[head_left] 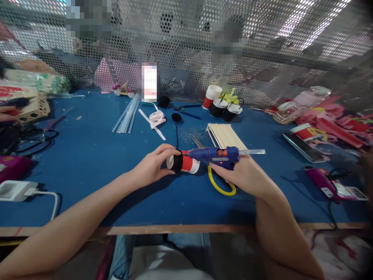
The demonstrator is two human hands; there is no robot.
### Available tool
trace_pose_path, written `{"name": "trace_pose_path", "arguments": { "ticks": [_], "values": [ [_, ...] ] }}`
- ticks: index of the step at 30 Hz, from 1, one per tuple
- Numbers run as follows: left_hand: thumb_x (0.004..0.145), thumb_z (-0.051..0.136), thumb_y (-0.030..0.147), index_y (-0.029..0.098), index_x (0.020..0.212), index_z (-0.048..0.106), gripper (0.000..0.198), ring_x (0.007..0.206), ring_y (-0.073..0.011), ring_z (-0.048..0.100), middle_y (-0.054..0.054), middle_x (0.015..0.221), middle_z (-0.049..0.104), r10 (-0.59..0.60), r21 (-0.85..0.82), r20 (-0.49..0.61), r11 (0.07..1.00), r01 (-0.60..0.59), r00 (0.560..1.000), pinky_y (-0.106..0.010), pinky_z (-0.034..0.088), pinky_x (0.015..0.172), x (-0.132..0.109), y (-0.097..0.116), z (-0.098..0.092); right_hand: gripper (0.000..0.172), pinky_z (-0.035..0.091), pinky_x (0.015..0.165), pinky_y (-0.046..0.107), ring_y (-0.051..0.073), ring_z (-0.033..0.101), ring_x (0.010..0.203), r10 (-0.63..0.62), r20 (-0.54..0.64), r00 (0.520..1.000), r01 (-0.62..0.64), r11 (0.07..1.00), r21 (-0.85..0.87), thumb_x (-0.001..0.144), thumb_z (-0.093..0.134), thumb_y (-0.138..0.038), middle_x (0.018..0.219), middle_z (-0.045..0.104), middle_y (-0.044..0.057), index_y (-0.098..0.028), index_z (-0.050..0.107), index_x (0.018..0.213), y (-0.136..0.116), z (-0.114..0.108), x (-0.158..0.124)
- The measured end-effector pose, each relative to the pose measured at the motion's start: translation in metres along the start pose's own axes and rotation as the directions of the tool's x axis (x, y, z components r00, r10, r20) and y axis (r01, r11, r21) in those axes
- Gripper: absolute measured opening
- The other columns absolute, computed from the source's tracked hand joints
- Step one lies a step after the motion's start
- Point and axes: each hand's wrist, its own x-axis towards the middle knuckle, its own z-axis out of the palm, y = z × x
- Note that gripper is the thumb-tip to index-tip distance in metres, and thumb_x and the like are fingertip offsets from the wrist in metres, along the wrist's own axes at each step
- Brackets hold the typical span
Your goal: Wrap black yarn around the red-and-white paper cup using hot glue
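Note:
My left hand (pixel 155 163) grips a small paper cup (pixel 190 165) that lies on its side, red and white with black yarn wound round one end. From that end a black strand runs up to a small ball of black yarn (pixel 176 117). My right hand (pixel 247 175) is wrapped round a blue glue gun (pixel 215 154), a clear glue stick poking from its back. The gun's nozzle points left, at the black band on the cup. Partly under the gun and right hand lie scissors with yellow handles (pixel 221 188).
Behind my hands are clear glue sticks (pixel 126 114), white ribbon (pixel 157 118), pliers (pixel 186 111), several cups (pixel 218 107) and thin wooden sticks (pixel 229 134). A phone (pixel 303 147) and a purple power strip (pixel 329 184) lie right, a white charger (pixel 17 190) left. Mesh (pixel 180 46) borders the table's back.

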Motion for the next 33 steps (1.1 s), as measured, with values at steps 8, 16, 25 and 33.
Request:
{"name": "trace_pose_path", "arguments": {
  "ticks": [8,16,25,33],
  "values": [
    [0.070,0.072,0.031,0.021,0.118,0.047,0.055,0.077,-0.0140,0.059,-0.009,0.111,0.052,-0.214,-0.248,0.019,0.945,0.212,0.977,-0.028,0.053,0.065,-0.002,-0.003,0.003,0.031,0.033,0.041,0.026,0.012,0.041,0.044,-0.103,0.041,0.994,0.106,0.992,-0.071,0.083,0.043,-0.037,0.048,0.048,0.000,-0.020,0.061,0.065,0.006,0.000,-0.003],
    [0.066,0.074,0.032,0.019,0.113,0.048,0.055,0.067,-0.0123,0.060,-0.004,0.093,0.060,-0.350,-0.412,0.048,0.846,0.338,0.936,-0.026,0.052,0.059,0.002,-0.001,0.003,0.028,0.034,0.045,0.029,0.015,0.046,0.048,-0.186,0.023,0.982,0.187,0.974,-0.128,0.082,0.044,-0.040,0.055,0.054,0.002,-0.024,0.065,0.073,0.008,-0.001,-0.003],
    [0.070,0.072,0.032,0.021,0.117,0.047,0.055,0.077,-0.0132,0.058,-0.009,0.111,0.051,-0.189,-0.237,-0.023,0.955,0.178,0.982,-0.027,0.053,0.066,-0.003,-0.002,0.006,0.027,0.044,0.049,0.026,0.013,0.052,0.047,0.038,-0.009,0.999,-0.038,0.999,-0.004,0.079,0.054,-0.033,0.050,0.056,-0.001,-0.021,0.051,0.055,-0.001,0.001,0.000],
    [0.077,0.066,0.025,0.022,0.117,0.045,0.046,0.105,-0.0228,0.053,-0.011,0.116,0.047,-0.002,0.006,-0.024,1.000,0.002,1.000,-0.037,0.051,0.085,0.000,0.002,0.003,0.034,0.044,0.042,0.025,0.012,0.050,0.036,0.255,0.056,0.965,-0.261,0.943,0.205,0.076,0.057,-0.040,0.039,0.052,-0.002,-0.020,0.049,0.050,-0.001,0.000,0.006]
  ]
}}
